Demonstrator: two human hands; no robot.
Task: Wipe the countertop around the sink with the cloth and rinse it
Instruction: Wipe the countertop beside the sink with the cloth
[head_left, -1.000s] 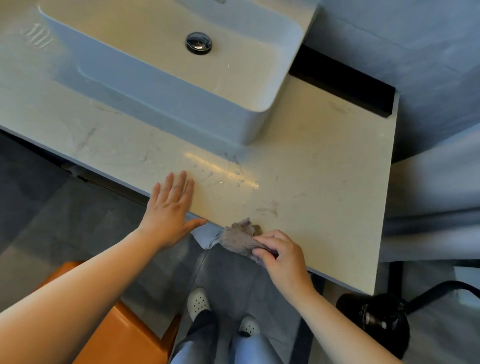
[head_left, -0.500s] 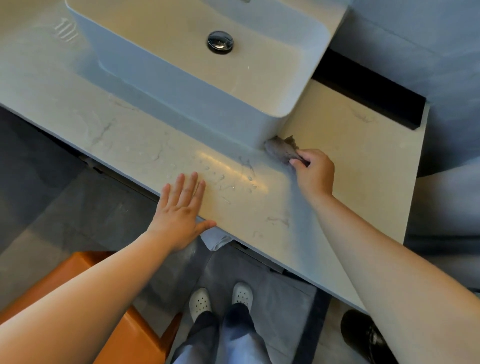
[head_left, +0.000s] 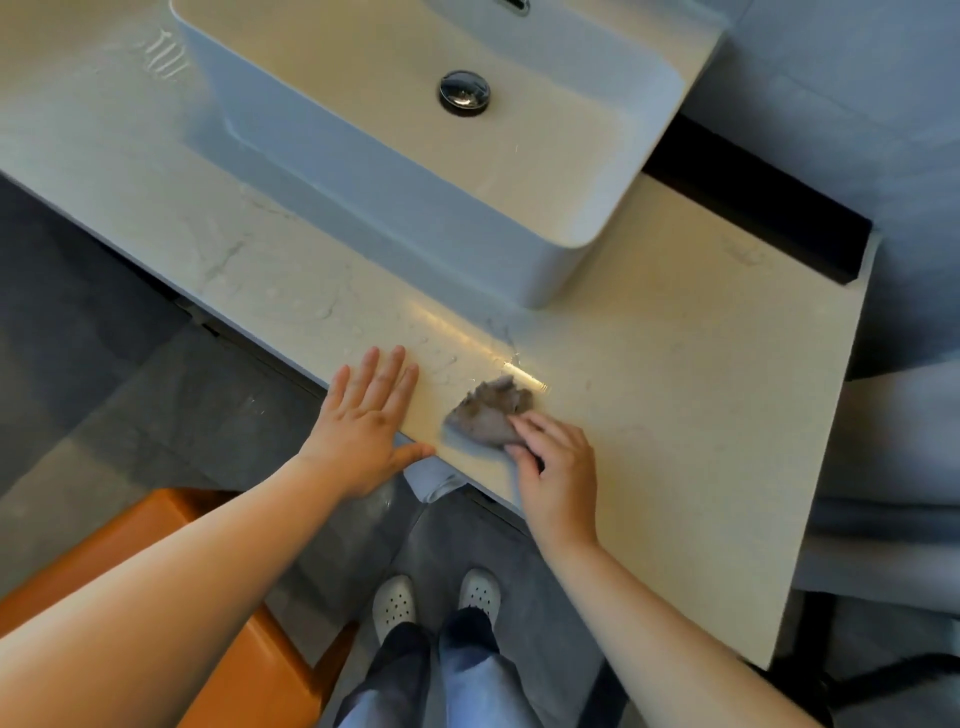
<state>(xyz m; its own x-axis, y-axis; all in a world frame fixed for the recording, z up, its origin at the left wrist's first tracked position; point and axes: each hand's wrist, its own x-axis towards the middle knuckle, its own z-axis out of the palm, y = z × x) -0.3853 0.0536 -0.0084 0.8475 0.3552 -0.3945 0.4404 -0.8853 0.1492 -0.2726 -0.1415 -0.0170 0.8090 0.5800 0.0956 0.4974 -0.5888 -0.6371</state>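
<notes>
A pale marbled countertop carries a white rectangular sink with a chrome drain. A crumpled grey cloth lies on the counter near its front edge, below the sink's front right corner. My right hand grips the cloth's near side with curled fingers and presses it to the surface. To its left, my left hand rests flat on the counter's front edge, fingers straight and spread, thumb along the rim.
A black strip runs along the wall behind the counter's right part. An orange stool stands on the grey floor at the lower left. My feet in white shoes are below the counter edge. Water streaks glint in front of the sink.
My right hand has pulled the cloth from the sink's front right corner back towards the counter's front edge, close to my left hand. The left hand has stayed flat in place.
</notes>
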